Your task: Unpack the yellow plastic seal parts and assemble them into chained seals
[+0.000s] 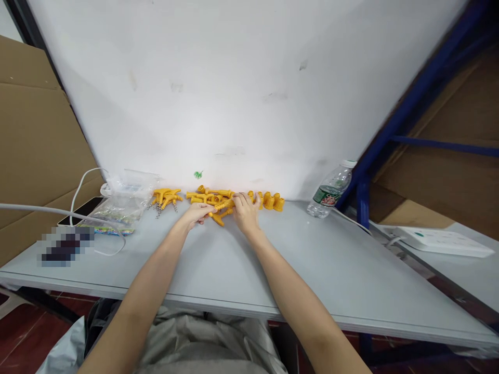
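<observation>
Between my two hands is a yellow plastic piece [223,205], long and jointed-looking, just above the table. My left hand [196,214] is closed in a pinch on its left end. Fingers of my right hand [245,209] curl over its right end, partly hiding it. Behind them lies a pile of similar yellow plastic parts [202,197] against the white wall panel. Several short yellow cup-like pieces [268,200] stand just right of my right hand. Left of my left hand rests a cluster of yellow claw-shaped pieces [167,197] with small metal chains.
Clear plastic bags [125,202], a phone [83,210] and a white cable [74,192] lie at the left, beside a cardboard box [35,150]. A water bottle [331,191] leans at the right near a blue metal frame [363,202]. A white power strip [440,240] sits beyond.
</observation>
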The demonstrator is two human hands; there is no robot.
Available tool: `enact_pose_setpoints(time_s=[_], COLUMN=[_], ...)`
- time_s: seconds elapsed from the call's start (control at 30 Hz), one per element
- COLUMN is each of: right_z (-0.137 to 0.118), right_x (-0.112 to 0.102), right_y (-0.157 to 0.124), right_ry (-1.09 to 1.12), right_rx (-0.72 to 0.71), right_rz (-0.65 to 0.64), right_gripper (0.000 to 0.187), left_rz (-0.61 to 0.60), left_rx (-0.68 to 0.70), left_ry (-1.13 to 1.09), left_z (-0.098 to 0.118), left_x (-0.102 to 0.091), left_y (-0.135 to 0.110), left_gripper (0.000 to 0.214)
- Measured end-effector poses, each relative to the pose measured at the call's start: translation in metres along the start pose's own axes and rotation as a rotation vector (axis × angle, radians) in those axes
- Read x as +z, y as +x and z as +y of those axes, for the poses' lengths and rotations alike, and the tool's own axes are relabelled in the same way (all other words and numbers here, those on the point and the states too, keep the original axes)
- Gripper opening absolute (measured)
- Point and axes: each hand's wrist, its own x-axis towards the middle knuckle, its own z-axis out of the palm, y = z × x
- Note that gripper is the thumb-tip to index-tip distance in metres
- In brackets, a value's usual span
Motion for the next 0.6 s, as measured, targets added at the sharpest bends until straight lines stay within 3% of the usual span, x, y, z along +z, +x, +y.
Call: enact_pose_setpoints(time_s=[0.17,0.3,0.47,0.6], right_z=[0.0018,0.0040,0.0029,0.0013], right_x=[-0.0028,-0.0013,0.0002,-0.0019], right_y=[0.0005,0.0003,0.0007,0.0022], right_ry=[0.041,0.088,0.093,0.042], right_rx=[-0.062,-0.106,-0.085,-0.022], right_rz=[-0.058,-0.100,-0.087,-0.013], right_gripper=[0.036,0.039,0.034,0.034], left_rz=[0.174,0.191,0.194,0.162], left_rx=[0.198,0.321,0.354,0.281], left_ry=[0.016,0.023,-0.033,-0.172], left_z=[0.0011,-0.0021,-0.0060,-0.0052], left_x=[0.0030,0.0017,0.0025,0.0043], left_y=[0.0019,0.0062,0.0085,0.0082], left_gripper=[0.011,0.015,0.019,0.022])
